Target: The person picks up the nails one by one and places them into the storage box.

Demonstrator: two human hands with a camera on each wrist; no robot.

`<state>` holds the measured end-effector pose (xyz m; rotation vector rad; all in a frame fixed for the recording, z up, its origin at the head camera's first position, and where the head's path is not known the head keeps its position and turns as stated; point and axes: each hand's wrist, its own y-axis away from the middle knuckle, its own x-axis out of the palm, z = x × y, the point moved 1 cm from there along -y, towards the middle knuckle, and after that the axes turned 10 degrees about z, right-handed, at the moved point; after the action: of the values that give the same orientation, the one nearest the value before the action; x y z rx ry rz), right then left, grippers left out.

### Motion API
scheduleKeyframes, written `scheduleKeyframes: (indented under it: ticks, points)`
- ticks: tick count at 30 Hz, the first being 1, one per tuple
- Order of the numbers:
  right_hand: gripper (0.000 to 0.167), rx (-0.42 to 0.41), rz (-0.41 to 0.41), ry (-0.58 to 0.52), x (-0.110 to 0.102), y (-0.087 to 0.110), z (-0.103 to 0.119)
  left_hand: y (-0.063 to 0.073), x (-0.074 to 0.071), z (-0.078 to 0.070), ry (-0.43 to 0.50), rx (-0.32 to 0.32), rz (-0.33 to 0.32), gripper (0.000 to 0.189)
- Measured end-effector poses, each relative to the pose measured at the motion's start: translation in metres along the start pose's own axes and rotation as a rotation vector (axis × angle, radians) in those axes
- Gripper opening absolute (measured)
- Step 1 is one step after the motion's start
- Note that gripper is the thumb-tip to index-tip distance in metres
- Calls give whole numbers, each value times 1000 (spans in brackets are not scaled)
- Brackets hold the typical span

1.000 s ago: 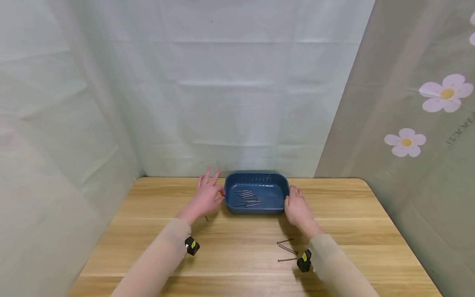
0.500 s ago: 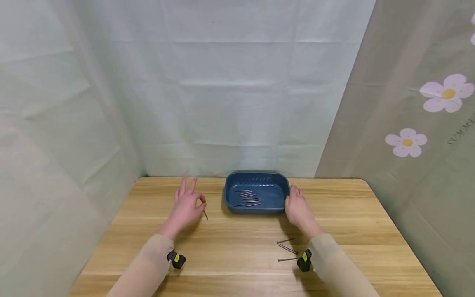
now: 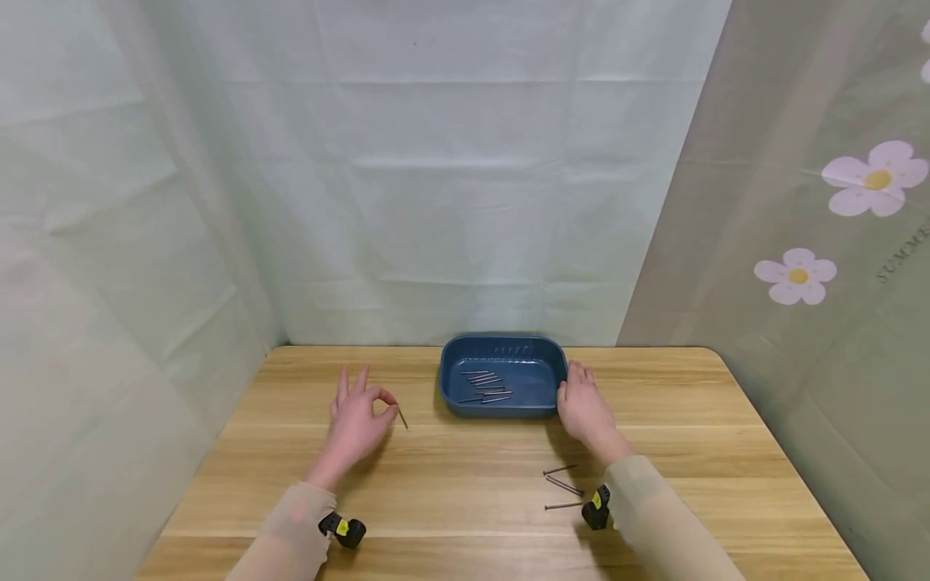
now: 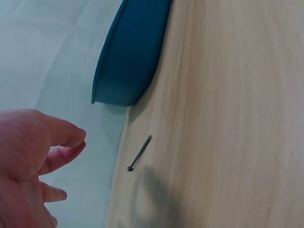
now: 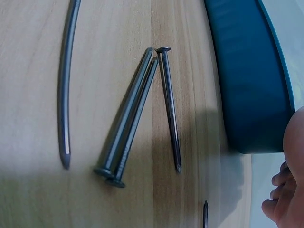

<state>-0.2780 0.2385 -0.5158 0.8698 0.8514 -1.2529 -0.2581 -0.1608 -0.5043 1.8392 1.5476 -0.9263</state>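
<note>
In the head view my left hand [image 3: 359, 424] is over the table's left side, thumb and forefinger curved toward each other, other fingers extended. Just by those fingertips lies a single nail [image 3: 403, 417]; the left wrist view shows this nail [image 4: 140, 153] on the wood, apart from the fingers. A blue oblong tray [image 3: 538, 411] stands at the back, with several nails [image 3: 485, 386] lying in its left half. My right hand [image 3: 584, 409] rests against the tray's right end, fingers laid along the outer wall. The right wrist view shows the hand [image 5: 294, 166] beside the tray's corner [image 5: 256, 114].
More loose nails [image 3: 563, 486] lie in front of the right hand, near the right wrist camera [image 3: 596, 507]. Close up, two nails [image 5: 128, 118] lie side by side. The wooden table [image 3: 450, 500] ends at a pale cloth [image 3: 465, 202] behind the tray.
My left hand has moved left and toward me, from the tray's left end to the lone nail, bringing that nail into fuller view. The right hand and tray have stayed put.
</note>
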Motion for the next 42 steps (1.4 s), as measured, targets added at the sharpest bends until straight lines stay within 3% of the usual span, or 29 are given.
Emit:
scheduleKeyframes:
  ticks: [12,20,27,42]
  points:
    - [60,6,13,2,0,0,0,-1,21,-2,33,-142,16,21]
    - [60,6,9,-4,1,-1,-1,-3,32,0,-86,-233,21,36]
    - [60,13,13,-18,-1,0,0,-6,35,3,-120,-246,21,33]
    - [61,12,23,-16,-2,0,0,-7,28,-4,-167,-236,54,23]
